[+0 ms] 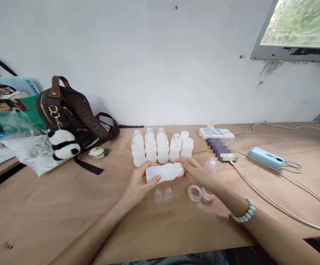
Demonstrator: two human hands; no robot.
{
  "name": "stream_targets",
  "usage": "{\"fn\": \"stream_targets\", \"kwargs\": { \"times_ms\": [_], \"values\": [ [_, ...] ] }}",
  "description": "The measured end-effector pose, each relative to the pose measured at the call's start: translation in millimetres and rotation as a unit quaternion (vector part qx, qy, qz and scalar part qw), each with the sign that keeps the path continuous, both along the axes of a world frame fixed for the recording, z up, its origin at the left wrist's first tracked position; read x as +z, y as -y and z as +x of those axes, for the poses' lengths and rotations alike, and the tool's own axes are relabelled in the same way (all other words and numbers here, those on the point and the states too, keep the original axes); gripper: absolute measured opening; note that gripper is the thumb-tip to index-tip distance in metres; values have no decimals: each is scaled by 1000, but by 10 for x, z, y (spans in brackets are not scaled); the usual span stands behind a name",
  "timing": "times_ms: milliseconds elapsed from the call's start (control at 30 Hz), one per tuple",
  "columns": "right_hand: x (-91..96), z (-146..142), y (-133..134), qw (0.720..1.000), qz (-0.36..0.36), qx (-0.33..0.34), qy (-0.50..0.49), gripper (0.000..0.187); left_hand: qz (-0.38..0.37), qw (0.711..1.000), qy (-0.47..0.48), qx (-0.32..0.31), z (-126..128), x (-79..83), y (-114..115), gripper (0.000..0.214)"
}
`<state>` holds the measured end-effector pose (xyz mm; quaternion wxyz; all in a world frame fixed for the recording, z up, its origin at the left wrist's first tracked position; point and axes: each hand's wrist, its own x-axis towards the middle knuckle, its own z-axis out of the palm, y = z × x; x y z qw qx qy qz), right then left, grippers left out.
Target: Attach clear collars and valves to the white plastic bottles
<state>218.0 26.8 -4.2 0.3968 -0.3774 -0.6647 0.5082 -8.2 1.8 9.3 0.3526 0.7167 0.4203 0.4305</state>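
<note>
A white baby bottle [164, 172] lies sideways between my hands above the table. My left hand [140, 181] wraps round its base end, thumb on the near side. At the neck end, the fingers of my right hand [191, 169] close round the collar and clear tip; what exactly they pinch is partly hidden. Behind stand several white bottles [163, 149], most with clear domed caps. Two clear nipples [168, 193] rest below the held bottle. To their right lie two translucent screw rings [194, 193], with a clear domed cap [210, 166] farther back.
A brown backpack [71, 106] with a panda charm [63, 144] leans at the left, near a clear plastic bag [31, 151] and a watch [99, 152]. At the right are a power strip [223, 133], phone [220, 149], blue power bank [266, 157] and a white cable [262, 195].
</note>
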Motion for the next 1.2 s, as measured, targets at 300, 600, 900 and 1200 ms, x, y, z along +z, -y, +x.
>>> {"fn": "stream_targets", "kwargs": {
  "times_ms": [300,600,900,1200],
  "values": [
    [56,12,12,1000,8,15,-16,31,-10,1000,26,14,2,0,-14,29],
    [118,-48,133,993,110,-32,19,28,-118,991,62,1,-5,-30,-89,42],
    [45,-116,71,994,-74,-25,-75,38,212,965,-152,5,-67,-210,31,36],
    [-25,-105,45,989,-133,30,-57,40,313,919,-238,11,-103,-296,0,39]
  ]
}}
